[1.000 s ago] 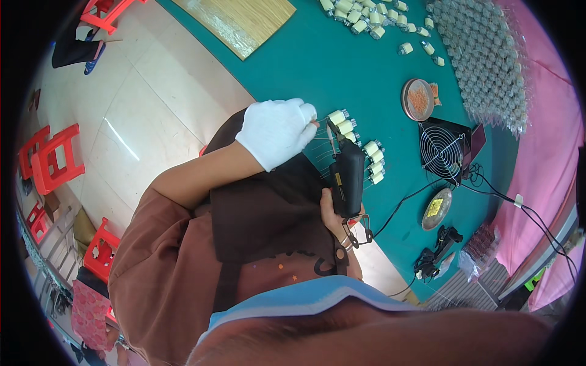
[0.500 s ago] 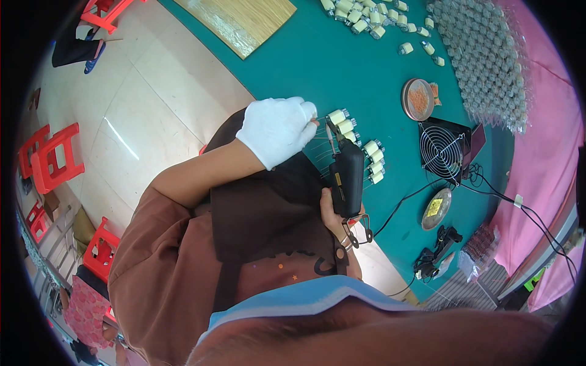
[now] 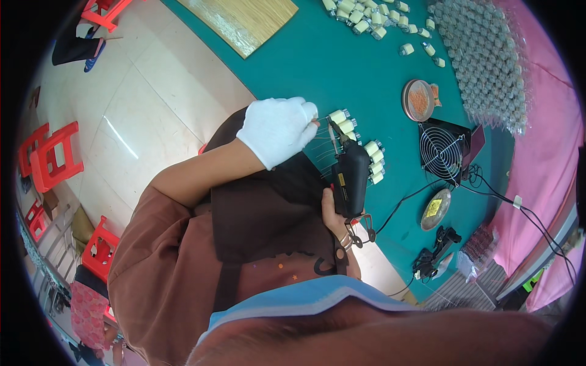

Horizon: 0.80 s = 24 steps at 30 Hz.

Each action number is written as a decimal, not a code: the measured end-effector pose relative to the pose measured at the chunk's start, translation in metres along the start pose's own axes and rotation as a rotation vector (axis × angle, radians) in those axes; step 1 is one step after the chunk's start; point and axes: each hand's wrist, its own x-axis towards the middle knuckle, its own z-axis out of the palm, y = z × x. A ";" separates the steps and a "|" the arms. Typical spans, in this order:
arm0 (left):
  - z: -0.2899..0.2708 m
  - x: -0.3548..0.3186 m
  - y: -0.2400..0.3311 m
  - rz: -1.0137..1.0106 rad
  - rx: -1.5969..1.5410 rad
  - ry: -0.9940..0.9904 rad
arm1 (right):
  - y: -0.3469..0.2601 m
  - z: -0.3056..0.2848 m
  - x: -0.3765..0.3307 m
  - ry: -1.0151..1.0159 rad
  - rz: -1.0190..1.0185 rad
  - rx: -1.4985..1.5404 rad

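Note:
In a white glove, my left hand [image 3: 278,131] has its bare fingertips pinched together on what looks like a thin wire [image 3: 321,118]. That wire runs to the far end of a row of cream-coloured blocks with metal ends [image 3: 337,116]. My right hand [image 3: 331,210] grips a black soldering gun [image 3: 351,177], which hides most of its fingers. The gun's slim tip [image 3: 331,129] points away from me, close beside the first block and its wire. More thin wires [image 3: 323,152] stick out toward my lap. Beyond the gun stand several more cream blocks [image 3: 375,160].
On the green table [image 3: 317,61] lie a wooden board [image 3: 250,24], a heap of cream blocks [image 3: 366,15] and many clear-wrapped parts [image 3: 482,61]. To the right are a dish of orange bits [image 3: 419,100], a fan [image 3: 441,151], a dish with a yellow sponge [image 3: 436,209] and cables [image 3: 482,186].
The soldering gun and my right hand have shifted slightly to the right. My left hand stays nearly in place, still pinching.

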 end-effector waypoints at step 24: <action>-0.026 0.066 0.032 0.732 -0.024 -0.197 | 0.051 -0.053 -0.011 0.615 0.032 1.190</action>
